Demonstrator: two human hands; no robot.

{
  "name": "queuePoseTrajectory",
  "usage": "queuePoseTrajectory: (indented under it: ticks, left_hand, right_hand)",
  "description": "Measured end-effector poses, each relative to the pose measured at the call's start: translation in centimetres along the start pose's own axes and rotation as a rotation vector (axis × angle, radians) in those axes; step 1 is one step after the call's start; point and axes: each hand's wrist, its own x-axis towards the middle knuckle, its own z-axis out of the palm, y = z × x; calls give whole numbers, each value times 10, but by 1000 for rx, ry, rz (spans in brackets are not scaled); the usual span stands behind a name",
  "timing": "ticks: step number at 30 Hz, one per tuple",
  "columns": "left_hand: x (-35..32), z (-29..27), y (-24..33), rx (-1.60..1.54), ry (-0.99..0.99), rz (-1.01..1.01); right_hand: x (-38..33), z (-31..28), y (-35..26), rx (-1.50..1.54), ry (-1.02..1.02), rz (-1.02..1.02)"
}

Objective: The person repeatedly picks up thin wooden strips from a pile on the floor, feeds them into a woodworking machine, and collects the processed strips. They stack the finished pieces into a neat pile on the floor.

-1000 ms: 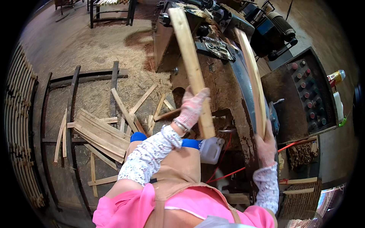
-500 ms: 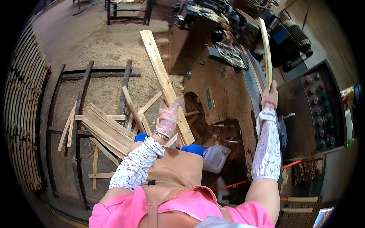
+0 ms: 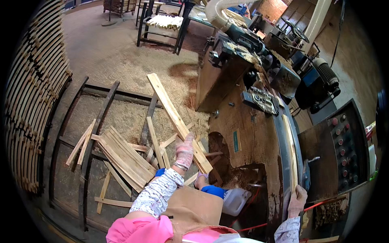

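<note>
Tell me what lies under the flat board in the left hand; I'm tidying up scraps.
Under the flat board held by the left hand: sawdust, loose wood strips and a dark floor frame; anything directly beneath stays covered.

Left hand [image 3: 184, 150] grips plank [image 3: 176, 120]; right hand [image 3: 297, 199] strip [image 3: 290, 150].

The right hand [image 3: 298, 198] covers the near end of its thin strip [image 3: 289, 150], and the left hand's [image 3: 184, 150] palm side is hidden against the plank [image 3: 176, 119].
</note>
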Motion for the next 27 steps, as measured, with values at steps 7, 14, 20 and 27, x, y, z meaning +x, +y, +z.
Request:
queuePoseTrajectory:
  ticks: [7,14,20,27]
  left_hand:
    - [1,-38,25,-155,74,-91]
    - [10,-61,74,-771,292,-46]
    - [-26,-22,184,-723,90,316]
    - [-36,-27,214,-773,-487,601]
  right_hand:
    - [166,117,-52,69,-103,43]
    - [206,162,-167,-81,-340,-19]
    - [53,152,-309,197,-596,-557]
    - [20,47,-187,308,-233,-42]
